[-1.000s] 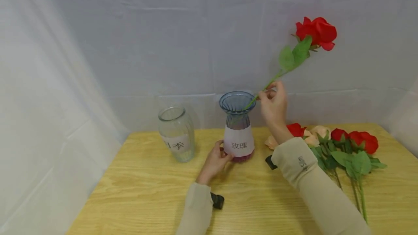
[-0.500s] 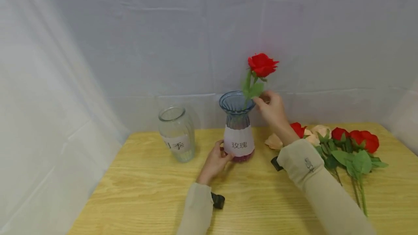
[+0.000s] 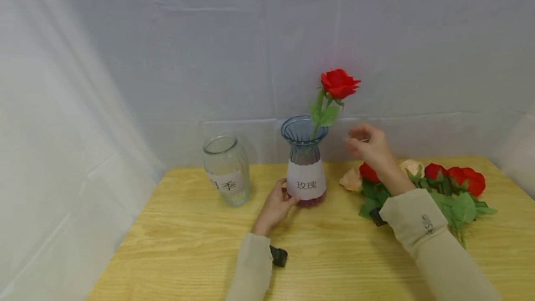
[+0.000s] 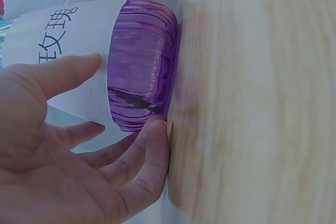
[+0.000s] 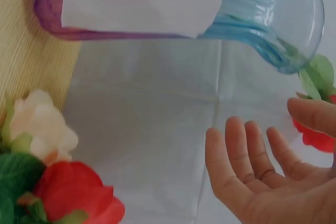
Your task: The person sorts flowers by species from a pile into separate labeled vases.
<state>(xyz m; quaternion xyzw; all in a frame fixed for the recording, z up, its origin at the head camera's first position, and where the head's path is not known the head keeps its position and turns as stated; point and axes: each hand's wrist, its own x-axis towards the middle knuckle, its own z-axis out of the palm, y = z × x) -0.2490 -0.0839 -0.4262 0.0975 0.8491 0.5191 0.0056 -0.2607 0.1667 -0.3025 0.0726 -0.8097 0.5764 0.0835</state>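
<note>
A blue and purple glass vase (image 3: 306, 152) with a white paper label stands upright on the table. My left hand (image 3: 276, 208) holds it low on its left side. In the left wrist view, the thumb (image 4: 73, 72) lies on the label and the other fingers bend round the purple base (image 4: 139, 61). One red rose (image 3: 339, 83) stands in the vase, its green stem leaning right against the rim. My right hand (image 3: 369, 147) is in the air right of the vase, apart from the rose. Its fingers are spread with nothing in them in the right wrist view.
A clear glass vase (image 3: 227, 171) with a white label stands on the left. Right of the vases lie several red roses (image 3: 467, 181) and pale peach flowers (image 3: 352, 180), some beneath my right forearm. A pale cloth (image 3: 200, 59) hangs behind the wooden table (image 3: 175, 245).
The red rose has come down into the vase from the upper right. My right hand has let go of its stem and moved right. My left hand has stayed on the vase.
</note>
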